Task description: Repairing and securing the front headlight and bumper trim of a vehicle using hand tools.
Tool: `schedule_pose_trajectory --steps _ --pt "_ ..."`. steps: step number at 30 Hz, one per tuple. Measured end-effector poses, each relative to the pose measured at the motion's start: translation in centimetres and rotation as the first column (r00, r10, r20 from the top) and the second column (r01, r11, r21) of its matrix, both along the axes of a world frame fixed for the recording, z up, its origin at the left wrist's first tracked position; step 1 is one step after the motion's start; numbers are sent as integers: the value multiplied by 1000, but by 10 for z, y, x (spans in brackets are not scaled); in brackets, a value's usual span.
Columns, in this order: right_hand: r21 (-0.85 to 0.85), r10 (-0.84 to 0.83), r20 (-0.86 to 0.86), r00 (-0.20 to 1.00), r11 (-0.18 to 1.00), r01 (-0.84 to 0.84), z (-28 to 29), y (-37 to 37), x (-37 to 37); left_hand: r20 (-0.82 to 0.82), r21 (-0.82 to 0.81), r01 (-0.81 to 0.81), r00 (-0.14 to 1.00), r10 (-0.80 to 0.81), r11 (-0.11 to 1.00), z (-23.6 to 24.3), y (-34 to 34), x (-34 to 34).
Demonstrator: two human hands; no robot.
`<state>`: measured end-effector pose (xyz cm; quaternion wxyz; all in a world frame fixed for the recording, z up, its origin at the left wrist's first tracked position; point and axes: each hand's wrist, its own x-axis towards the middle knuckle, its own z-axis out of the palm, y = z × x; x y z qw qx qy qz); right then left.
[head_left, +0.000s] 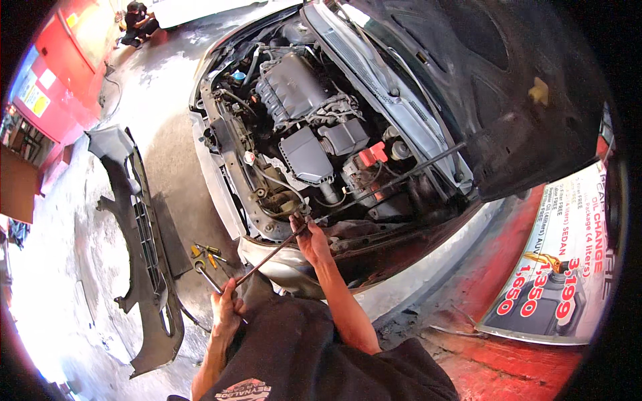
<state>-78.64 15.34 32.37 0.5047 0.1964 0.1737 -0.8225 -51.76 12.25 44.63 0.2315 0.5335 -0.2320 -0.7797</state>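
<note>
We see a brownish-grey rod [269, 255] below centre, a black shirt [294, 341] at bottom, a red plastic cover [372, 154] above right.

The floor [172, 137] bears a bumper [139, 297] (dark, slatted) and tools [212, 250].

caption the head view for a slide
A thin dark metal rod runs between left hand and right hand at the engine bay of a silver car.

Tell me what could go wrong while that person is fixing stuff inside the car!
The long metal rod between the left hand and right hand might slip, and knuckles could bump the car. The big hood seems propped by a thin bar; knocking that might let it drop. Small yellow tools lie on the floor nearby, so someone could step on them.
</note>
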Motion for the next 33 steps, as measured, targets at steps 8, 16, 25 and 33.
schedule_pose_trajectory --steps 8,16,25,33 --pt "-149 -82 -180 980 987 56 10 -21 19 -351 634 77 915 198 769 -52 -14 27" --pt "-423 -130 238 963 878 223 -70 -35 50 444 -413 440 862 -246 797 5 -25 -2" --pt "465 -424 217 879 837 289 -31 -56 73 811 -424 890 456 -366 170 44 -65 -51" --pt "473 -323 145 935 853 222 -33 -60 76 882 -233 968 171 -439 -91 49 -95 -96"
